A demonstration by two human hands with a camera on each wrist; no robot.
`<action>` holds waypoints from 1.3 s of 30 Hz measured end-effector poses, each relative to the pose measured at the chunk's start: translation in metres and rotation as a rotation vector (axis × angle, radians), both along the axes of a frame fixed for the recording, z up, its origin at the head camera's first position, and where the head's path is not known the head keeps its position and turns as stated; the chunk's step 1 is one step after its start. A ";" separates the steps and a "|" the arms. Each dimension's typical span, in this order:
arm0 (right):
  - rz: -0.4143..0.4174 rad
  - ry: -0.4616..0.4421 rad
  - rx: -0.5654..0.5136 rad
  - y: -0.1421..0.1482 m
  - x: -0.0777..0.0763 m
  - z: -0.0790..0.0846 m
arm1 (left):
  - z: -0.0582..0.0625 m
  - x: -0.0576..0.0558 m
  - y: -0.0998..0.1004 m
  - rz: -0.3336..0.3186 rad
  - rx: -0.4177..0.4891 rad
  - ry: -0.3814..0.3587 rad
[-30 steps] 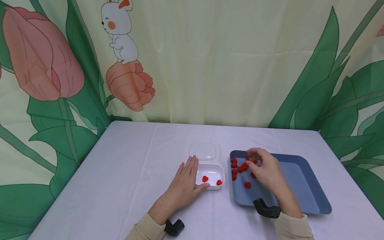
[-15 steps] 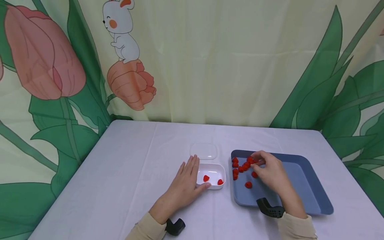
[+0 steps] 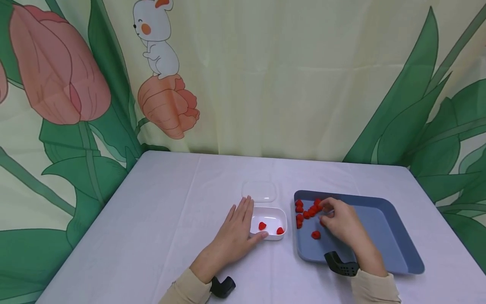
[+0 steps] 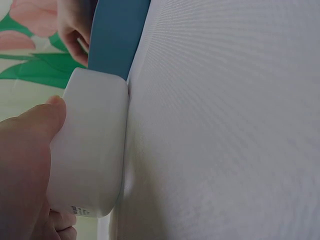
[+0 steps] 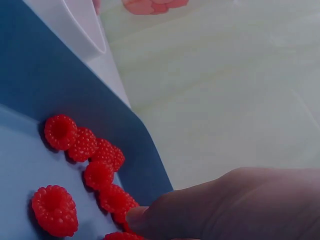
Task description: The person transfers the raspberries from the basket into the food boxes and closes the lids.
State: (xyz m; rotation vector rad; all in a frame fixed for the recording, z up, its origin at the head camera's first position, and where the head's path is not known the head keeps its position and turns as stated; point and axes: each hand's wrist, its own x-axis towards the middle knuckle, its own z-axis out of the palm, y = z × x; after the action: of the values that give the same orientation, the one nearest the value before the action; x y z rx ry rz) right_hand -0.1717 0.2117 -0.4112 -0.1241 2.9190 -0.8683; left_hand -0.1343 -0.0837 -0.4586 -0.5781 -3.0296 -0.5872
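Observation:
My left hand (image 3: 233,232) rests against the left end of a small white box (image 3: 280,213), fingers straight along its side. The left thumb (image 4: 55,110) lies at the near rim. Two red raspberries (image 3: 262,226) sit inside this box. Over the left part of a blue-grey tray (image 3: 379,236), my right hand (image 3: 343,221) reaches down with thumb and index finger apart. In the right wrist view a fingertip (image 5: 137,217) is right at a raspberry (image 5: 114,199) in the row along the tray wall. One raspberry (image 5: 55,210) lies apart from the row.
A clear plastic lid (image 3: 260,191) lies behind the white box. White cloth covers the table (image 3: 182,202). The tray's raised wall stands close to the box's right side. A patterned curtain (image 3: 265,84) hangs behind the table.
My right hand has moved slightly right and nearer to me over the raspberries in the tray. The left hand stays at the white box. The view has shifted slightly.

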 end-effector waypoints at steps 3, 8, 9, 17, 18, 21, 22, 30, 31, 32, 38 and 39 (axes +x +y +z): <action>-0.008 -0.017 0.025 0.000 0.000 -0.001 | 0.001 0.000 0.000 -0.004 -0.004 0.002; 0.002 -0.052 0.059 0.001 -0.003 -0.004 | 0.001 0.000 0.001 0.000 -0.006 -0.002; 0.008 -0.050 0.062 0.001 -0.004 -0.004 | 0.001 0.000 0.001 0.002 -0.006 -0.002; 0.008 -0.064 0.065 -0.003 -0.004 -0.008 | -0.001 0.000 0.000 0.004 -0.009 -0.005; 0.006 -0.068 0.064 -0.003 -0.004 -0.008 | -0.001 0.000 0.000 0.003 -0.008 -0.006; 0.009 -0.059 0.064 -0.003 -0.004 -0.008 | -0.001 0.000 0.000 -0.003 -0.008 -0.006; 0.012 -0.051 0.065 -0.003 -0.004 -0.009 | -0.001 -0.001 0.000 -0.005 -0.009 -0.002; 0.007 -0.047 0.066 -0.003 -0.004 -0.011 | 0.000 -0.001 0.001 -0.006 -0.021 0.001; 0.002 -0.048 0.064 -0.003 -0.003 -0.012 | 0.000 -0.001 0.001 -0.007 -0.023 0.000; -0.001 -0.047 0.062 -0.003 -0.003 -0.012 | 0.000 -0.001 0.001 -0.008 -0.022 -0.001; 0.003 -0.025 0.053 -0.003 -0.004 -0.010 | -0.001 -0.002 0.001 -0.004 -0.022 0.001; 0.005 -0.021 0.050 -0.002 -0.004 -0.009 | -0.001 -0.002 0.001 -0.002 -0.023 0.000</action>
State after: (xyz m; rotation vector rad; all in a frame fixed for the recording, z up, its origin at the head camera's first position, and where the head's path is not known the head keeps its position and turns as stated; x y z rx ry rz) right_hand -0.1754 0.2093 -0.4202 -0.1171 2.9172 -0.7899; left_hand -0.1360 -0.0831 -0.4591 -0.5818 -3.0399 -0.5531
